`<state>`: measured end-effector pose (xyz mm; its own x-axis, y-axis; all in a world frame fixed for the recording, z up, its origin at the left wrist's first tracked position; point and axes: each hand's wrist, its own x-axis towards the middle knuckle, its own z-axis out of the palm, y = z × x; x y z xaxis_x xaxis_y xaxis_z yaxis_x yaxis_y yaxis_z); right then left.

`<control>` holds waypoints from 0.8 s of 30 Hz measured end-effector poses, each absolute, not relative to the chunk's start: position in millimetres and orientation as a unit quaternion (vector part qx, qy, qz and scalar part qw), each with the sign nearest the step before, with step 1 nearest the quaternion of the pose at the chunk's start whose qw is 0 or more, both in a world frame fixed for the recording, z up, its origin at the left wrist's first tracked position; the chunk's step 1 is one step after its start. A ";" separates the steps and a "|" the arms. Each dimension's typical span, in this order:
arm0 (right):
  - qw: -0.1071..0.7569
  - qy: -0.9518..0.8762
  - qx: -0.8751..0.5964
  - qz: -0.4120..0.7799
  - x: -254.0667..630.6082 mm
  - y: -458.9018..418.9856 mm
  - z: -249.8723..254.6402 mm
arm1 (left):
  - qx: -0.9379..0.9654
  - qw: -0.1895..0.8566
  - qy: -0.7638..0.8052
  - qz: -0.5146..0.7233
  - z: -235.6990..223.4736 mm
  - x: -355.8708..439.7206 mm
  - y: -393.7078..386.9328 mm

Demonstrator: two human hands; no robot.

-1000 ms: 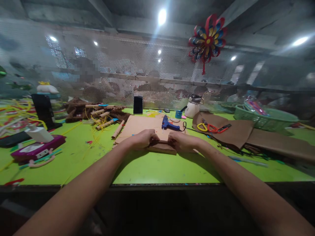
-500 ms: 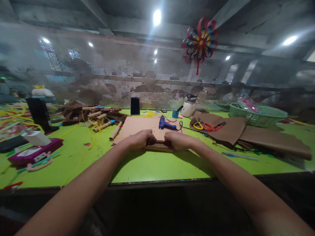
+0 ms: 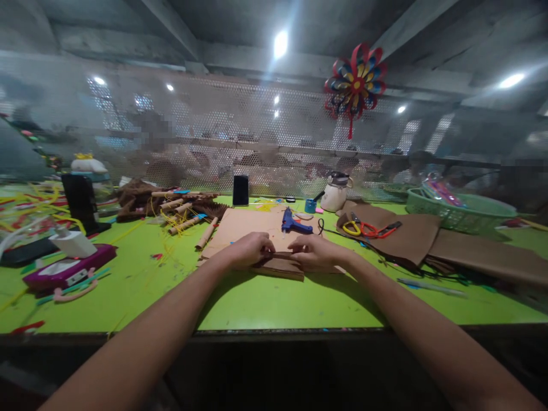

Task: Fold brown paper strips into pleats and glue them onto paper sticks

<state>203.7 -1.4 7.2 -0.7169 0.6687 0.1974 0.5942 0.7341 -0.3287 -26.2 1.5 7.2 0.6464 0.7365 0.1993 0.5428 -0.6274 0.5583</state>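
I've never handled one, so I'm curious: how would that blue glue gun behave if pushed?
The glue gun looks plastic, so probably light for its size. Its angled shape would likely pivot rather than roll on the brown board. The black cord might tug back.

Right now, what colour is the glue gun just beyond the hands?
The glue gun is mostly blue; the head view shows it.

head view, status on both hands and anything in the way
Left hand pinching narrow brown papery strip; right hand at its other end, grip unclear; blue plastic glue gun beyond, on tan cardboard sheet.
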 end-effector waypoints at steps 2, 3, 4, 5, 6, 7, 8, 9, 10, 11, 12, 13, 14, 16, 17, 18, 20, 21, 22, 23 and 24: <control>0.163 -0.922 -0.338 0.091 200.9 -0.9 3.8 | 0.896 0.154 0.372 0.189 9.1 -24.3 1.2; 0.174 -0.923 -0.337 0.071 199.8 -0.6 1.9 | 0.900 0.124 0.375 0.183 10.0 -23.6 1.2; 0.187 -0.922 -0.335 0.052 198.9 -0.1 0.0 | 0.901 0.107 0.377 0.186 10.8 -23.2 1.4; 0.201 -0.921 -0.333 0.033 198.4 0.4 -1.5 | 0.899 0.096 0.380 0.192 11.5 -23.0 1.8; 0.212 -0.920 -0.330 0.014 198.2 0.9 -2.6 | 0.896 0.091 0.385 0.200 12.1 -23.1 2.5; 0.222 -0.919 -0.327 -0.008 198.0 1.1 -3.1 | 0.892 0.094 0.390 0.209 12.7 -23.5 3.4; 0.226 -0.919 -0.322 -0.033 197.8 1.0 -3.0 | 0.887 0.105 0.395 0.214 13.3 -24.0 4.6; 0.227 -0.919 -0.317 -0.060 197.2 0.5 -2.4 | 0.882 0.122 0.401 0.216 14.1 -24.5 6.0; 0.224 -0.920 -0.310 -0.088 196.2 -0.7 -1.4 | 0.876 0.142 0.407 0.216 14.9 -25.0 7.4; 0.218 -0.921 -0.301 -0.118 194.7 -2.3 -0.2 | 0.871 0.162 0.413 0.211 15.8 -25.3 8.6; 0.213 -0.921 -0.290 -0.148 192.8 -4.5 1.2 | 0.867 0.179 0.419 0.202 16.7 -25.5 9.7; 0.211 -0.921 -0.277 -0.177 190.6 -6.8 2.5 | 0.864 0.192 0.425 0.191 17.5 -25.6 10.3; 0.210 -0.919 -0.266 -0.203 188.3 -9.3 3.6 | 0.862 0.202 0.429 0.180 18.1 -25.6 10.7; 0.213 -0.913 -0.249 -0.241 184.2 -13.5 5.4 | 0.863 0.228 0.421 0.160 18.9 -25.6 10.5; 0.215 -0.911 -0.243 -0.254 182.9 -15.0 5.9 | 0.864 0.246 0.411 0.155 19.1 -25.6 10.3; 0.217 -0.909 -0.241 -0.263 182.0 -16.0 6.3 | 0.863 0.265 0.401 0.154 19.3 -25.6 10.0; 0.218 -0.904 -0.242 -0.277 181.9 -16.4 6.5 | 0.863 0.296 0.381 0.154 19.8 -25.8 9.4; 0.220 -0.902 -0.243 -0.282 182.3 -16.0 6.4 | 0.862 0.305 0.375 0.153 20.2 -25.9 8.9; 0.221 -0.900 -0.244 -0.284 182.7 -15.5 6.1 | 0.862 0.310 0.371 0.151 20.8 -26.0 8.3; 0.224 -0.900 -0.246 -0.283 183.2 -14.8 5.6 | 0.862 0.313 0.370 0.149 21.4 -26.0 7.5; 0.227 -0.900 -0.248 -0.277 183.5 -14.1 4.9 | 0.862 0.314 0.370 0.148 22.0 -25.9 6.5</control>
<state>183.5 -14.1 4.9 -0.7739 0.3203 0.5464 0.5723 0.7233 0.3865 -25.9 6.5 22.0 0.6825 0.7306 0.0222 0.5450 -0.5289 0.6505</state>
